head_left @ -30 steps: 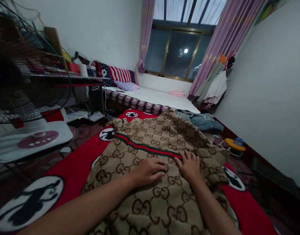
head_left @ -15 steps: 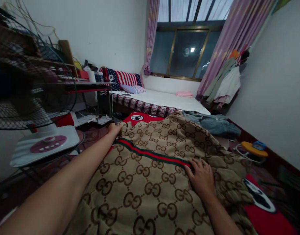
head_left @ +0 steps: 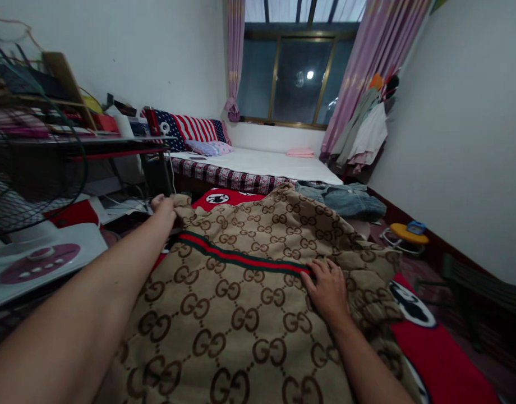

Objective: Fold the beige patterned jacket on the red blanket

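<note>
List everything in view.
Garment: 1, tan, centre
Cloth: 1, red, beneath garment
Denim pile: 1, blue, beyond garment
Bed: 1, white, rear
Pillow: 1, lavender, bed
Flag fabric: 1, multicoloured, bed
Folded cloth: 1, pink, bed
Window: 1, gold-framed, rear
Curtains: 2, purple, rear
Hanging clothes: several, pale, right
Cluttered desk: 1, dark, left
Fan: 1, white-based, left
Stool: 1, yellow, right
Slatted seat: 1, dark, right
Left hand: 1, gripping garment
Right hand: 1, on garment

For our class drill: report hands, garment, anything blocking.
Left hand gripping garment, far left. Right hand open at stripe. Garment over red cloth. Denim beyond, away from hands.
</note>
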`<state>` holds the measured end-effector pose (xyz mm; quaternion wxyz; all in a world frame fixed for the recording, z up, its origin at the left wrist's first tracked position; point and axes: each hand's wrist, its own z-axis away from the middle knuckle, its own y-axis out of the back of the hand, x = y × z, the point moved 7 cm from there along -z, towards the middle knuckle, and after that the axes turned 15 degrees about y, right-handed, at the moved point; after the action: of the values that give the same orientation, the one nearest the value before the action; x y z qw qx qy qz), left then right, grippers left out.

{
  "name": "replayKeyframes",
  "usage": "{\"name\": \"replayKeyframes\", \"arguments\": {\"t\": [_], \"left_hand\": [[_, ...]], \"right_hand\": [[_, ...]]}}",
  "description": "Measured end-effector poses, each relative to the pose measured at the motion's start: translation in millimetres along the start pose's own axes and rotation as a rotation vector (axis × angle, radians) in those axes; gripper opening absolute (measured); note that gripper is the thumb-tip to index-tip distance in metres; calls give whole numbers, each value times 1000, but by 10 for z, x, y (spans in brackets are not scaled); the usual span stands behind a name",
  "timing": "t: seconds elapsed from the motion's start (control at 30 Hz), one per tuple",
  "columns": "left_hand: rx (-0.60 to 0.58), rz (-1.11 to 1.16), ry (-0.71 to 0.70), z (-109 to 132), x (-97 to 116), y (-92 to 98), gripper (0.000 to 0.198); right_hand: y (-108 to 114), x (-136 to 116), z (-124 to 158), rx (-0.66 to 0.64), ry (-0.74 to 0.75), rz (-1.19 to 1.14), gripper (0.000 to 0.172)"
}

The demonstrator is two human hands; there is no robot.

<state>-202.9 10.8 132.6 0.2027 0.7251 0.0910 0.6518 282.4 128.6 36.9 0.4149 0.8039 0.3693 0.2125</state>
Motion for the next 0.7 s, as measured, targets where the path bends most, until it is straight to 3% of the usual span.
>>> {"name": "replayKeyframes", "arguments": {"t": [0.07,0.1,0.2,0.23,0.27,0.37,0.43,0.57,0.7], "left_hand": [[-5,156,-67,114,354,15,68],[-67,261,-152,231,572,-15,71],[-522,280,-628,950,1202,-286,60],[-724,172,-773,1281,1274,-414,55],[-842,105,-836,1544,1258,-488,50],[-1051,-161,-975,2137,898,-599,56],[-1035,-384,-1029,2289,521,-569,73],[-859,-708,-930,2188,-160,-252,95],[-729,-877,-775,2096,-523,236,92]], "right_hand": [[15,-13,3,3,-9,0,35],[19,-19,4,1,-10,0,35],[22,-26,10,-4,-7,-3,36],[22,-24,12,-3,-3,-5,36],[21,-22,15,0,2,-7,35],[18,-15,23,9,19,-11,35],[23,-9,25,18,24,-13,34],[68,-13,12,65,31,-53,32],[184,-68,-4,183,54,-103,33]]}}
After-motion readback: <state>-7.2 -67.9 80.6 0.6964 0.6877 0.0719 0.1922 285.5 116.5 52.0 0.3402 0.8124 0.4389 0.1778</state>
